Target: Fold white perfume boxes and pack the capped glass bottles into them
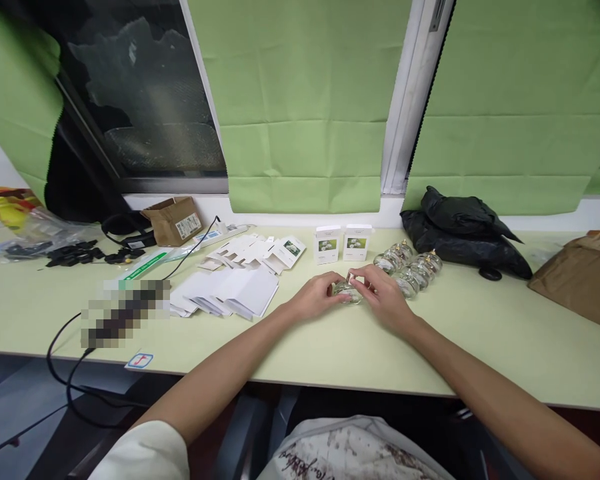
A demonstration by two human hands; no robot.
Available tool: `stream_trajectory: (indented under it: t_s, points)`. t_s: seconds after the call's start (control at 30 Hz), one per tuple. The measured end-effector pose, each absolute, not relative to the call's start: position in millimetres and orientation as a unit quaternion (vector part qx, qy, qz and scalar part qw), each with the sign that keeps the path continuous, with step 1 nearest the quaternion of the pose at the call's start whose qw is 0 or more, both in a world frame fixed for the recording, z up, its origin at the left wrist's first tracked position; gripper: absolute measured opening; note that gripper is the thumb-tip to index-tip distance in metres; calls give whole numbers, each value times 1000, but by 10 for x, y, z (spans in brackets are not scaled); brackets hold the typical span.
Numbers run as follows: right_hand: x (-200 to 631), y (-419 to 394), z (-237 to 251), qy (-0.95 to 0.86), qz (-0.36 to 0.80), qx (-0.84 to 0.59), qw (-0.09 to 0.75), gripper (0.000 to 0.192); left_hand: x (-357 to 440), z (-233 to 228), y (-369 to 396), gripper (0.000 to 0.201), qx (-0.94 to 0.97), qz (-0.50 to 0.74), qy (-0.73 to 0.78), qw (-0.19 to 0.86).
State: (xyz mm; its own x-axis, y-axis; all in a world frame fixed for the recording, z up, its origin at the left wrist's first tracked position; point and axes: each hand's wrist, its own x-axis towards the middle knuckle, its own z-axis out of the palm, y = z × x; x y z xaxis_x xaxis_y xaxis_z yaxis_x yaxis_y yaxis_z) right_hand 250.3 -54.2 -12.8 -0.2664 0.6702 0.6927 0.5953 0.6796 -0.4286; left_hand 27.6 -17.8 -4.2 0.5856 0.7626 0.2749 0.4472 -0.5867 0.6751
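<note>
A small round clear glass perfume bottle [349, 293] stands on the table between my hands. My left hand [318, 296] grips its body from the left, with fingers and thumb around the glass. From the other side, my right hand [381, 293] pinches the shiny top [351, 277] of that bottle between thumb and fingers. Just right of my right hand, several similar glass bottles [414, 272] with gold-coloured tops are grouped in rows. Behind my hands stand two white boxes with a flower picture, a left one [327, 245] and a right one [356, 244].
Folded white cartons [245, 293] and flat printed cartons [286, 253] lie left of my hands. Further left are a black cable [66, 333] and a brown box [174, 223]. Black plastic bags [463, 230] and a brown carton [583, 280] occupy the right side.
</note>
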Motion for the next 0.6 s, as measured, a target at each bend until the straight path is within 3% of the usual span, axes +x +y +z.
stream_trajectory:
  t_s: [0.6]
  points:
    - [2521, -517, -31, -815, 98, -411, 396, 16, 268, -53, -177, 46, 844, 282, 356, 286]
